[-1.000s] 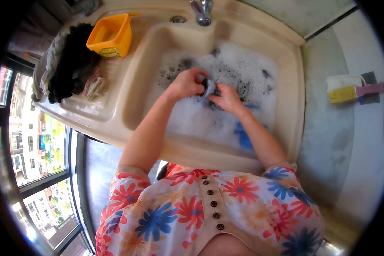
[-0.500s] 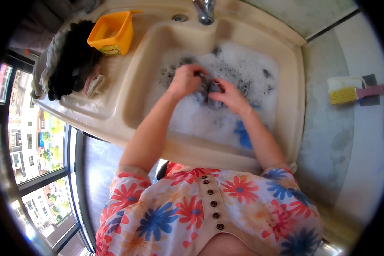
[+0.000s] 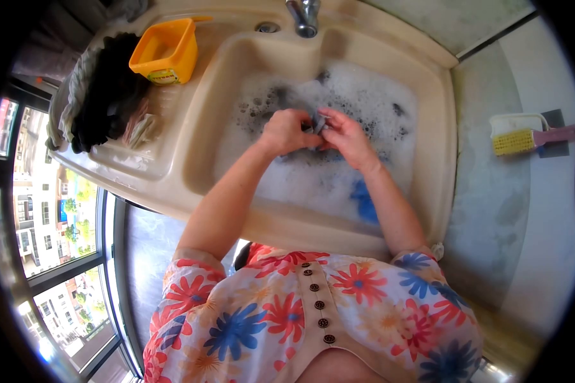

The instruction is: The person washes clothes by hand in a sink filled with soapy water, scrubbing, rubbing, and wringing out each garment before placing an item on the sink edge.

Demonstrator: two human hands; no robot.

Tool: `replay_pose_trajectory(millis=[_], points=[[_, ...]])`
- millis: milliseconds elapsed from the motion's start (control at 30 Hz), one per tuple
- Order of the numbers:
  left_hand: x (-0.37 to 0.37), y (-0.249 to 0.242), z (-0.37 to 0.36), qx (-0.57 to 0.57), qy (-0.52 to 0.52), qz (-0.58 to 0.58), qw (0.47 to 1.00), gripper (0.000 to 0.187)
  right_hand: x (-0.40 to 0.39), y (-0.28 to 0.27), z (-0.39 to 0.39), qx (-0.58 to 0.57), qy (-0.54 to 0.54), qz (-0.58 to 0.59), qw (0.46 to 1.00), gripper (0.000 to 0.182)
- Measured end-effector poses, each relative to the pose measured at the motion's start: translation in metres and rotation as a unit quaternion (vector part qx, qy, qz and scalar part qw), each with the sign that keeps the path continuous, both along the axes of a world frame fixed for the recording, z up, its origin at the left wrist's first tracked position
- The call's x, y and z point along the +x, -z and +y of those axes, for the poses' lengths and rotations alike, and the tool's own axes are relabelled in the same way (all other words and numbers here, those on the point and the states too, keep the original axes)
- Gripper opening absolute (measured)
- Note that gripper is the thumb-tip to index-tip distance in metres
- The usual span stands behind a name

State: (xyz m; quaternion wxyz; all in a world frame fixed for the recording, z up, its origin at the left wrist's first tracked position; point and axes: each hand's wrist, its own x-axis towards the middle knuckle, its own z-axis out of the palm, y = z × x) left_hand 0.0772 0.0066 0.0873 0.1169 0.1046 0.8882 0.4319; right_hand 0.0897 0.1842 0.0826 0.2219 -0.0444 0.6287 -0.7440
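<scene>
Both hands grip a wet dark-grey cloth [image 3: 318,124] above the suds; it is bunched up, so its exact shape does not show. My left hand [image 3: 286,133] is closed on its left side, thumb toward the middle. From the right, my right hand [image 3: 346,137] pinches it between thumb and fingers. Foamy water [image 3: 294,182] fills the beige sink basin [image 3: 201,127] beneath. A blue cloth [image 3: 364,201] shows partly through the foam, near my right forearm. Under the suds, whatever else lies there is hidden.
A yellow-orange plastic tub [image 3: 166,54] stands on the drainboard [image 3: 166,143]. Beside it lie piled black cloths [image 3: 105,96]. The faucet [image 3: 305,19] overhangs the basin's back edge. On the right ledge, a scrub brush [image 3: 517,142] with yellow bristles rests against a white soap dish [image 3: 516,122].
My hands have drawn closer together around the grey cloth. My left hand has shifted right and down and turned, and the cloth is more bunched between the fingers.
</scene>
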Motion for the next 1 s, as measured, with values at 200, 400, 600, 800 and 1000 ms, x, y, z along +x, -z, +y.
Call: replay_pose_trajectory(millis=[200, 400, 600, 800, 1000], points=[[-0.011, -0.010, -0.011, 0.094, -0.058, -0.093, 0.990, 0.035, -0.003, -0.007, 0.005, 0.062, 0.071, -0.012, 0.995, 0.025], [-0.011, -0.003, -0.010, 0.158, -0.037, -0.115, 0.980, 0.033, -0.004, 0.000, 0.007, 0.021, 0.066, -0.068, 0.995, 0.018], [-0.015, 0.006, -0.013, 0.293, -0.015, -0.243, 0.925, 0.031, -0.004, 0.004, 0.000, 0.053, 0.115, -0.015, 0.992, 0.019], [-0.011, 0.004, -0.009, 0.415, -0.013, -0.297, 0.860, 0.028, -0.003, 0.014, -0.002, 0.150, 0.000, 0.069, 0.986, 0.023], [-0.012, 0.007, -0.005, 0.272, -0.009, -0.216, 0.938, 0.023, -0.001, 0.003, 0.001, 0.043, -0.024, -0.042, 0.998, 0.020]])
